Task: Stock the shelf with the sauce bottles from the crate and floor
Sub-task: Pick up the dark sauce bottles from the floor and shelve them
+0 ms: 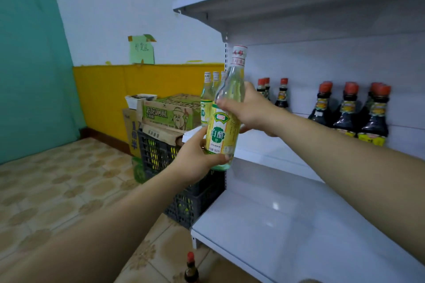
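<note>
A clear vinegar bottle (226, 108) with a yellow-green label and a red-and-white cap is held upright in the air at the left end of the middle shelf (264, 147). My left hand (195, 158) grips its base and lower label. My right hand (250, 108) grips its shoulder from the right. Three similar clear bottles (208, 96) stand on that shelf just behind it. Several dark sauce bottles (345, 110) with red caps line the shelf's back to the right. One dark bottle (191, 269) stands on the floor at the bottom edge.
A black plastic crate (161, 156) sits on the tiled floor left of the shelving, with cardboard boxes (170, 112) on and behind it. A lower white shelf (287, 225) juts out below, an upper shelf (276, 2) overhead. A yellow panel (103, 99) lines the wall.
</note>
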The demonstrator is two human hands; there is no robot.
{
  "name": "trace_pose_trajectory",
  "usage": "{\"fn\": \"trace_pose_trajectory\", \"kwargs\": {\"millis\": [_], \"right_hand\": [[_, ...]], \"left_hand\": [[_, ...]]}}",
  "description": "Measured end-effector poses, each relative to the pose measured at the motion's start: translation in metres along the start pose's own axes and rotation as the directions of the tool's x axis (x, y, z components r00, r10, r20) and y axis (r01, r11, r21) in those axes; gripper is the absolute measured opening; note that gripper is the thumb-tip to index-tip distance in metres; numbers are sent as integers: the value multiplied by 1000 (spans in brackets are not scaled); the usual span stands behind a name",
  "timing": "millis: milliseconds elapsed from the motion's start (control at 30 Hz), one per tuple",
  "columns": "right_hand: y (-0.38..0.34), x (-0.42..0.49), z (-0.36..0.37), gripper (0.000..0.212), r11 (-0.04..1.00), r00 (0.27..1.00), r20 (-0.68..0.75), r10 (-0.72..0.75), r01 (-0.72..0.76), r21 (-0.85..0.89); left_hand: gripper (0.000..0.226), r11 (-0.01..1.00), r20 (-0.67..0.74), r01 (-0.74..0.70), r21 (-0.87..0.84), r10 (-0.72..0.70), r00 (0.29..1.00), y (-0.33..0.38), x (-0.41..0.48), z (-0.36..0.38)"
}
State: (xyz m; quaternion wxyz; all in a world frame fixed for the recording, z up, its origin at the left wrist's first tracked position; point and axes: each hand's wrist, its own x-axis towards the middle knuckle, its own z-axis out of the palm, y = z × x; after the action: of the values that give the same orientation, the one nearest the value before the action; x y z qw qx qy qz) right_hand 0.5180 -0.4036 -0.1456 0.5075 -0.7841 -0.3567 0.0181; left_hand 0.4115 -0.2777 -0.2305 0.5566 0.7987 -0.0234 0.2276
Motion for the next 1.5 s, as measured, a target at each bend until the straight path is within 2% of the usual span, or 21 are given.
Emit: {"fn": "trace_pose_trajectory", "kwargs": {"millis": [100,200,300,400,600,733,900,933,1000,1200,1300,1400,1433,1500], "right_hand": [[23,14,1,68,998,994,-93,49,-45,45],[44,33,0,69,998,985,-160,65,-63,21],[61,57,-5,86,995,977,-203,58,-74,-70],[77,83,-7,89,990,971,-236,44,-74,-117],[116,130,5,83,983,965,-245,93,-128,-132],[133,159,14,81,986,957,-277,88,-123,-114],[153,193,33,83,981,942,-330,60,-116,-154],[156,200,38,82,983,943,-326,58,-110,-145],[161,215,45,81,984,946,-317,73,-120,-131],[174,257,54,84,963,936,-336,108,-182,-197],[179,271,56,84,960,926,-359,115,-197,-201],[183,280,58,85,959,923,-371,99,-188,-213],[184,282,59,85,959,924,-372,90,-181,-217],[185,285,62,85,962,924,-375,73,-164,-217]], "left_hand": [[61,1000,130,10,28,-14,991,-14,23,2],[77,981,243,58,183,-102,965,-35,55,-4],[85,878,258,127,461,-270,928,-60,88,-18],[82,750,259,93,655,-339,904,-89,117,-30],[74,609,250,15,793,-349,903,-143,170,-41],[80,542,203,9,840,-329,922,-175,202,-43],[88,454,230,-71,888,-307,924,-201,234,-40],[91,459,237,-78,885,-300,924,-204,238,-41],[95,533,222,-40,845,-283,933,-207,244,-43],[95,780,44,126,613,-193,980,-205,270,-25],[94,773,-23,106,625,-118,993,-207,281,-16],[96,806,-156,46,590,58,986,-215,283,-10],[102,830,-221,56,555,82,972,-218,284,-9],[116,881,-302,120,457,28,953,-223,289,-10]]}}
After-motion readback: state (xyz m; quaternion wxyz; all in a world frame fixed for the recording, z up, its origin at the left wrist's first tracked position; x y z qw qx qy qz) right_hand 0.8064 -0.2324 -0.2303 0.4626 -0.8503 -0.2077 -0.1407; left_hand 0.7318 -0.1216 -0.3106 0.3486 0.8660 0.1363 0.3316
